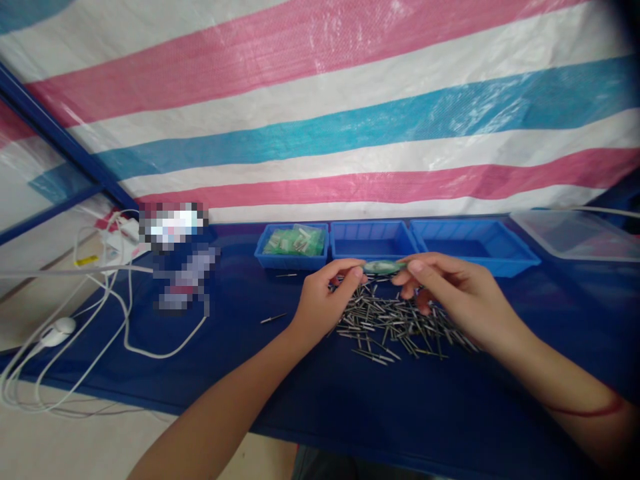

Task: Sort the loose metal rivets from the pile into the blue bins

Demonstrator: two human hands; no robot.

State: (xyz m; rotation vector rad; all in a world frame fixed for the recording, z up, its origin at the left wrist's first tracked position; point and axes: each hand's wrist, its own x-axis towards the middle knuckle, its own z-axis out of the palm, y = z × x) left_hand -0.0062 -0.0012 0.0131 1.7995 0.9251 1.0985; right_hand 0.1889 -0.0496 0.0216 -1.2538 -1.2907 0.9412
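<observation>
Between my two hands is a small green plastic bag (384, 267) with something pale inside that I cannot make out. My left hand (327, 293) pinches its left end between thumb and fingers. The right end is pinched by my right hand (450, 287). Below the bag, a pile of thin metal pins, which look like blind rivets (395, 320), spreads on the dark blue table (310, 393). Behind my left hand, a small blue bin (293, 261) holds several similar green bags (295, 240).
Two more blue bins, a middle one (370, 233) and a wider right one (470, 240), stand along the back. A translucent lid or tray (575, 233) lies at far right. White cables (127, 320) and a power strip (117, 250) occupy the left. A striped tarp (320, 120) hangs behind.
</observation>
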